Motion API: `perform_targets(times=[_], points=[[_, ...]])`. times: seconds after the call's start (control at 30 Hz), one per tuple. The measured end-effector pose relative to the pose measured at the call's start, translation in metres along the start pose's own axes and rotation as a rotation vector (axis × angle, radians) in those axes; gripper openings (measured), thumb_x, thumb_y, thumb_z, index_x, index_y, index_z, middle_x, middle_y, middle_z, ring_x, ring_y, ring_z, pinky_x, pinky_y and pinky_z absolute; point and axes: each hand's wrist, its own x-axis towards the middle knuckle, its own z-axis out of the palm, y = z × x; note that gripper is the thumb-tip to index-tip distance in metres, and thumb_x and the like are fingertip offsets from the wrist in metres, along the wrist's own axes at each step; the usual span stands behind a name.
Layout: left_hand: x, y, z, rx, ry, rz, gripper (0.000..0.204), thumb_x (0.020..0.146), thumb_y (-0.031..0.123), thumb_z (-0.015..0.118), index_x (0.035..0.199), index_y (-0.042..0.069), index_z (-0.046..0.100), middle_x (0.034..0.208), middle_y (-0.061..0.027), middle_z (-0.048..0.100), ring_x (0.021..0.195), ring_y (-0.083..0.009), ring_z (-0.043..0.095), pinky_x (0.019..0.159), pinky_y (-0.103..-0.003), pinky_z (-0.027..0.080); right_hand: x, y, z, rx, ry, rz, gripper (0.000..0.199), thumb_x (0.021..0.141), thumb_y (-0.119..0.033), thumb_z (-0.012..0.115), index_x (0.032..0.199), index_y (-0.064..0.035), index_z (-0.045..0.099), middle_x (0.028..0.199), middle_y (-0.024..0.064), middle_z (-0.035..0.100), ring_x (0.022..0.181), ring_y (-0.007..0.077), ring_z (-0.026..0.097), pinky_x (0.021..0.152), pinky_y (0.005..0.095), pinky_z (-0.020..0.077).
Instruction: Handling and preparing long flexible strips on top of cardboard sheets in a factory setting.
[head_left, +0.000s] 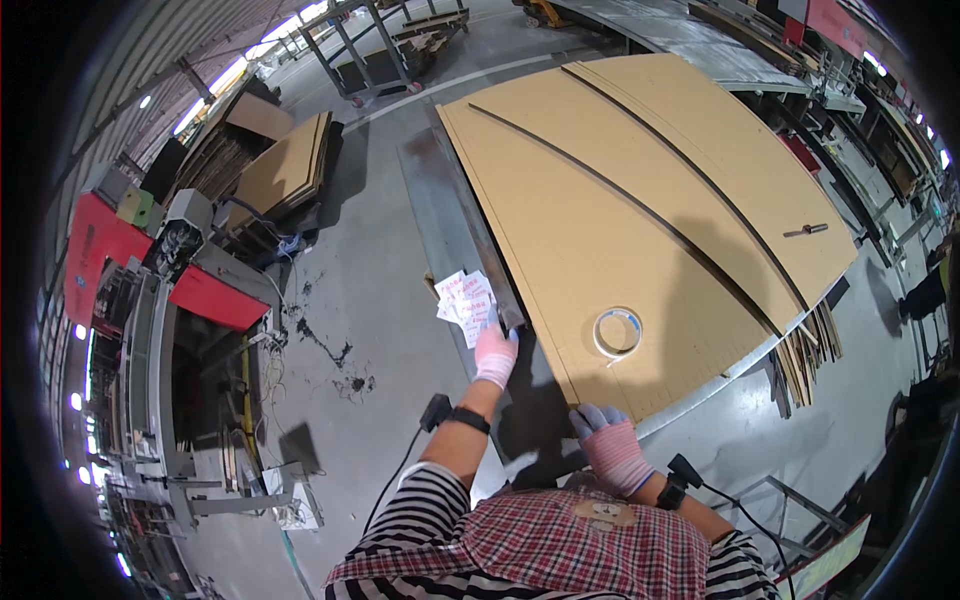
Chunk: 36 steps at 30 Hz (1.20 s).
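Workshop floor, cardboard sheets (pixel 640 220) on bench | your left hand (pixel 495 355) pinches light, floppy paper labels (pixel 465 300) by their lower edge | right hand (pixel 610 445) rests flat, holding nothing, at the sheet corner

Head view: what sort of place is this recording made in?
Most likely a cardboard or packaging workshop. Large corrugated cardboard sheets cover a long worktable, more flat board is stacked on the concrete floor, and a red machine stands to the left. A tape roll lies on the sheets.
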Motion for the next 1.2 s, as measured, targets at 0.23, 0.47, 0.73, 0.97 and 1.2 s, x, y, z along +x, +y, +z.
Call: perform_targets(times=[0.23, 0.47, 0.73, 0.97, 1.2], points=[[-0.025, 0.019, -0.022, 0.025, 0.104, 0.172, 0.026, 0.081, 0.022, 0.061, 0.096, 0.0, 0.061, 0.089, -0.0265, 0.063, 0.087, -0.0423, 0.061, 0.078, -0.049, 0.049, -0.004, 0.01, 0.004, 0.045, -0.018, -0.003, 0.044, 0.075, -0.013, 0.056, 0.118, -0.0039, 0.057, 0.114, 0.0091, 0.053, 0.098, 0.0268, 0.054, 0.083, 0.0384, 0.0462], [-0.157, 0.003, -0.046, 0.092, -0.075, 0.124, 0.053, 0.083, 0.02, 0.058, 0.129, 0.001, 0.041, 0.091, -0.028, 0.063, 0.086, -0.0448, 0.06, 0.074, -0.05, 0.05, -0.006, 0.019, 0.011, 0.008, 0.05, -0.037, 0.036, 0.078, -0.016, 0.057, 0.113, -0.0069, 0.06, 0.103, 0.0073, 0.055, 0.094, 0.0244, 0.054, 0.079, 0.0381, 0.0457], [-0.178, 0.004, 0.002, 0.149, -0.394, 0.121, 0.086, 0.08, 0.016, 0.059, 0.145, -0.007, 0.008, 0.092, -0.0262, 0.065, 0.089, -0.0379, 0.065, 0.076, -0.045, 0.052, -0.002, 0.017, 0.021, 0.017, -0.02, -0.072, 0.045, 0.076, -0.009, 0.056, 0.121, -0.0044, 0.056, 0.12, 0.0126, 0.054, 0.105, 0.0314, 0.053, 0.086, 0.0408, 0.0446], [-0.143, -0.02, 0.0, -0.008, -0.644, 0.138, 0.079, 0.087, 0.023, 0.058, 0.147, 0.001, 0.012, 0.134, -0.018, 0.05, 0.124, -0.0276, 0.049, 0.105, -0.041, 0.036, 0.015, -0.014, -0.007, -0.049, -0.3, 0.046, 0.069, 0.069, -0.03, 0.075, 0.127, -0.0005, 0.051, 0.131, 0.0165, 0.046, 0.121, 0.0344, 0.043, 0.104, 0.0442, 0.0329], [-0.128, -0.081, -0.039, -0.074, -0.979, 0.474, 0.091, 0.076, 0.024, 0.073, 0.148, 0.011, 0.02, 0.121, -0.0233, 0.057, 0.109, -0.0382, 0.057, 0.094, -0.04, 0.045, 0.067, -0.097, -0.016, 0.024, -0.075, -0.035, 0.055, 0.072, -0.033, 0.072, 0.115, -0.0027, 0.055, 0.118, 0.0174, 0.051, 0.107, 0.0369, 0.049, 0.094, 0.049, 0.0379]])
